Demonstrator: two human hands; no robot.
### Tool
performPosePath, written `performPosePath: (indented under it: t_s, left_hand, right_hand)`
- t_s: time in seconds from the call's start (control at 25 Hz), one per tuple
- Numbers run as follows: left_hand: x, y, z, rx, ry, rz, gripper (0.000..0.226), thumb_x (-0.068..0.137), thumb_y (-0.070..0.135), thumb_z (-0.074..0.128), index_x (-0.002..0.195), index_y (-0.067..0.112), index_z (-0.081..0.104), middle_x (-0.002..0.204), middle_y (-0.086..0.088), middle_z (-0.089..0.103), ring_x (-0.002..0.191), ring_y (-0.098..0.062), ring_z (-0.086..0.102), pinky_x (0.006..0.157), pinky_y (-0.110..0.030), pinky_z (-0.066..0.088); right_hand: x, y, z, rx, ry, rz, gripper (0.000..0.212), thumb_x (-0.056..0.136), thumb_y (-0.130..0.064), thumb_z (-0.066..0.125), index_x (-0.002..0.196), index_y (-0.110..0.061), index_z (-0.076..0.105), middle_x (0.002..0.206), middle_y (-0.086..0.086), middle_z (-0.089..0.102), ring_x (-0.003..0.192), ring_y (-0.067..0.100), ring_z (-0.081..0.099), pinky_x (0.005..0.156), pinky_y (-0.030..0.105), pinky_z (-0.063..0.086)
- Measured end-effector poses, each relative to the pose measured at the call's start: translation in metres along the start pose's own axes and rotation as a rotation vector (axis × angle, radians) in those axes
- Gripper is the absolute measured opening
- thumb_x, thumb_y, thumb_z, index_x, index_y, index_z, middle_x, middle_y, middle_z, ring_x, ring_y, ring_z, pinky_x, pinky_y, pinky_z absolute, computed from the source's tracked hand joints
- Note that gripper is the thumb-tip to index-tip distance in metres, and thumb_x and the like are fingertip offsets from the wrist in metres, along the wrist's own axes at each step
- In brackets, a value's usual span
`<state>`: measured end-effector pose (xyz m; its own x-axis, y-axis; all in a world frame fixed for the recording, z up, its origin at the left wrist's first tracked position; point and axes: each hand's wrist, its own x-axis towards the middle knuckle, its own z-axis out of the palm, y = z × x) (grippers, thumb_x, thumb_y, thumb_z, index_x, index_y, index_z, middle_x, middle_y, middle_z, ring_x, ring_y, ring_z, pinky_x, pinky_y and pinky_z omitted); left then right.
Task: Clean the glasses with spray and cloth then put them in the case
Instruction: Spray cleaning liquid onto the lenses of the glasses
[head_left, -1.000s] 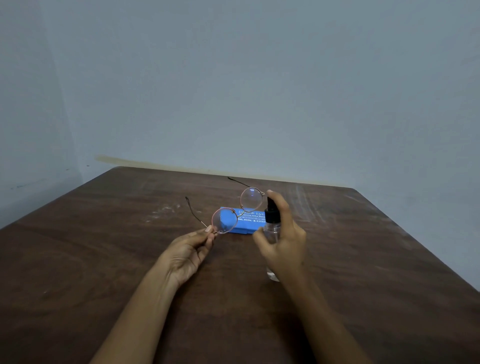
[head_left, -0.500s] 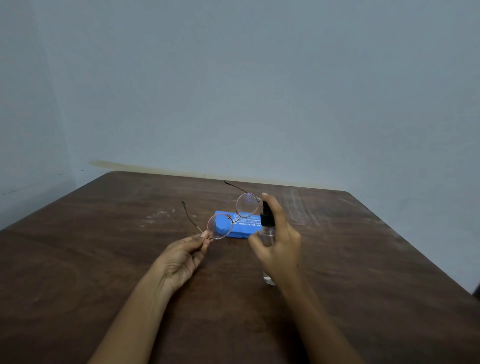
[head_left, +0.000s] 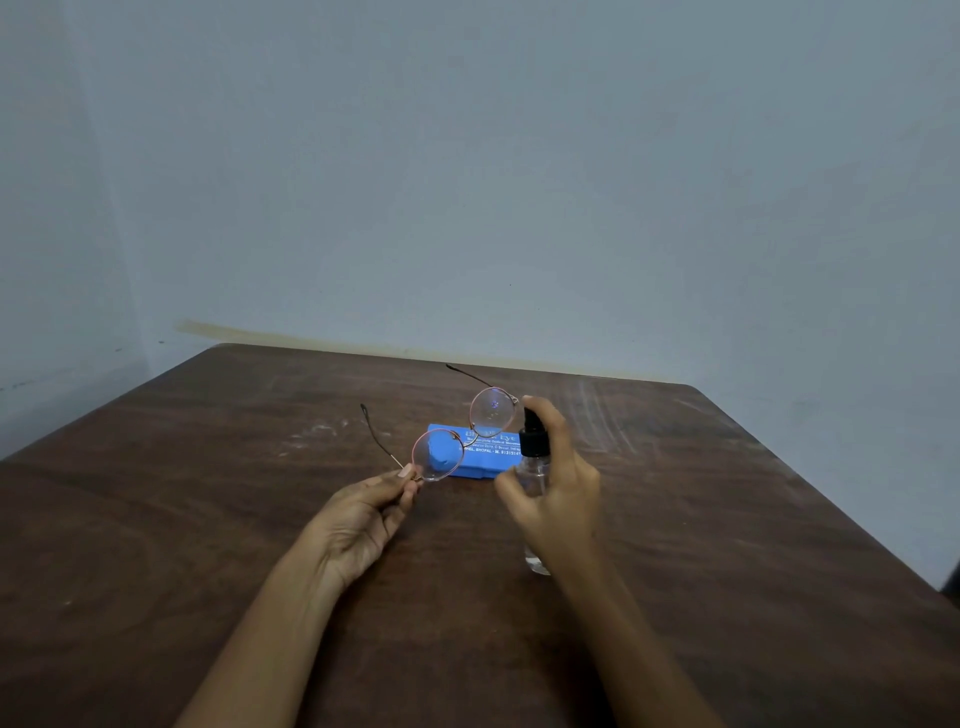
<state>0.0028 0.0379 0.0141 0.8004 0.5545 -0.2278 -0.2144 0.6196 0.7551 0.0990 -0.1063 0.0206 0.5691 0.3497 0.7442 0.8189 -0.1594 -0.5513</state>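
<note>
Fingers (head_left: 404, 500) of the left hand (head_left: 363, 519) and its thumb pinch the outer rim of the near lens of the glasses (head_left: 438, 457). These are held above the desk (head_left: 208, 519) with both temples unfolded toward the far edge. The right hand (head_left: 558, 499) grips the clear spray bottle (head_left: 535, 475), with the index finger on top of the black nozzle, just beside the far lens. The blue case (head_left: 488, 460) lies flat on the desk behind the glasses, between the desk's middle and far edge.
</note>
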Motion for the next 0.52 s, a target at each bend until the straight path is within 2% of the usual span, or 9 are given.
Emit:
performPosePath:
  t_s: [0.08, 0.16, 0.32, 0.36, 0.44, 0.52]
  left_hand:
    - [-0.0012, 0.0004, 0.0002, 0.001, 0.001, -0.006, 0.041, 0.087, -0.005, 0.044, 0.055, 0.001, 0.068, 0.047, -0.004, 0.065, 0.039, -0.005, 0.06, 0.04, -0.01, 0.049]
    - [-0.0017, 0.0006, 0.0011, -0.004, 0.001, -0.01, 0.028, 0.088, -0.006, 0.043, 0.069, -0.002, 0.063, 0.047, -0.004, 0.065, 0.039, -0.004, 0.059, 0.041, -0.01, 0.049]
    - [-0.0001, 0.0002, 0.0017, -0.005, -0.009, -0.003, 0.02, 0.088, -0.005, 0.042, 0.076, -0.002, 0.058, 0.046, -0.002, 0.065, 0.038, -0.004, 0.059, 0.042, -0.009, 0.049]
    - [0.0003, 0.0002, 0.0016, -0.004, -0.006, -0.003, 0.02, 0.088, -0.005, 0.042, 0.076, -0.002, 0.058, 0.046, -0.002, 0.065, 0.038, -0.003, 0.059, 0.042, -0.009, 0.049]
    - [0.0001, 0.0001, 0.0018, 0.0, -0.002, -0.004, 0.021, 0.089, -0.005, 0.042, 0.077, -0.001, 0.059, 0.047, -0.002, 0.066, 0.039, -0.003, 0.059, 0.042, -0.009, 0.049]
    - [0.0004, -0.0004, 0.0011, 0.0, -0.001, 0.002, 0.029, 0.088, -0.005, 0.043, 0.069, -0.001, 0.065, 0.048, -0.002, 0.066, 0.04, -0.003, 0.059, 0.042, -0.009, 0.049]
  right_hand:
    - [0.0003, 0.0005, 0.0003, -0.006, 0.006, 0.01, 0.069, 0.062, -0.016, 0.054, 0.119, -0.049, 0.033, 0.06, -0.017, 0.049, 0.057, 0.013, 0.048, 0.051, 0.008, 0.035]
    - [0.0006, 0.0014, 0.0002, -0.002, 0.006, 0.017, 0.067, 0.062, -0.016, 0.054, 0.117, -0.049, 0.033, 0.057, -0.017, 0.051, 0.056, 0.01, 0.048, 0.05, 0.006, 0.035]
    - [0.0009, 0.0035, -0.0004, 0.031, -0.009, 0.018, 0.06, 0.062, -0.013, 0.054, 0.112, -0.043, 0.038, 0.078, -0.039, 0.054, 0.06, -0.002, 0.052, 0.051, 0.003, 0.035]
    - [0.0008, 0.0042, -0.0001, 0.039, -0.01, 0.025, 0.059, 0.062, -0.014, 0.054, 0.112, -0.043, 0.038, 0.077, -0.038, 0.054, 0.06, -0.002, 0.052, 0.051, 0.004, 0.036]
    - [0.0012, 0.0058, 0.0005, 0.041, 0.001, 0.049, 0.062, 0.062, -0.016, 0.053, 0.114, -0.045, 0.037, 0.063, -0.022, 0.055, 0.058, 0.004, 0.05, 0.05, 0.009, 0.036]
    - [0.0013, 0.0065, 0.0004, 0.024, 0.012, 0.07, 0.066, 0.063, -0.017, 0.053, 0.119, -0.047, 0.034, 0.055, -0.015, 0.048, 0.056, 0.008, 0.048, 0.052, 0.011, 0.037]
